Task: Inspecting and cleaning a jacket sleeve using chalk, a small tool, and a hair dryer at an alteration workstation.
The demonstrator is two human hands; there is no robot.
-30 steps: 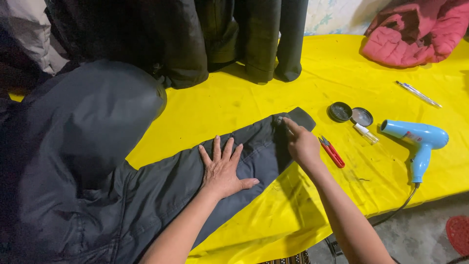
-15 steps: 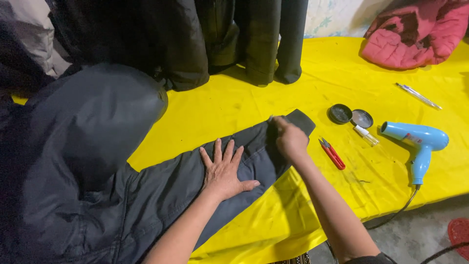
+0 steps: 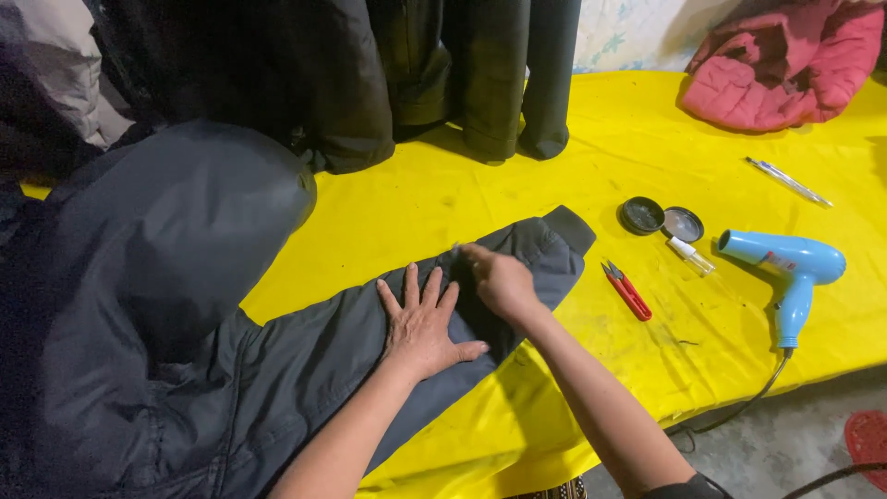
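Flat palm and pinching fingers on a dark jacket sleeve

Leftmost, a dark grey hooded jacket [image 3: 185,305] lies spread over the yellow bench [image 3: 554,176], its hood bulging at the left and one sleeve [image 3: 517,268] stretched out toward the right. On that sleeve rests the left hand [image 3: 421,319], palm down and fingers fanned wide, gripping nothing, only pressing the fabric flat. Just beside it, touching the same sleeve nearer the cuff [image 3: 568,228], is the right hand [image 3: 499,280]: its fingers are curled together and pinch at the cloth or something very small on it; which of the two cannot be told. Behind the hands, dark garments [image 3: 443,74] hang down to the bench along its far edge. Right of the cuff lie red thread snips [image 3: 628,290], and past them a round black tin [image 3: 641,214] with its lid [image 3: 683,225] touching it and a small clear vial [image 3: 691,256]. Farther right sits a light blue hair dryer [image 3: 785,268], its cord running off the front edge. A pen [image 3: 787,181] lies beyond it, and a pink quilted jacket [image 3: 785,65] is bunched in the far right corner.
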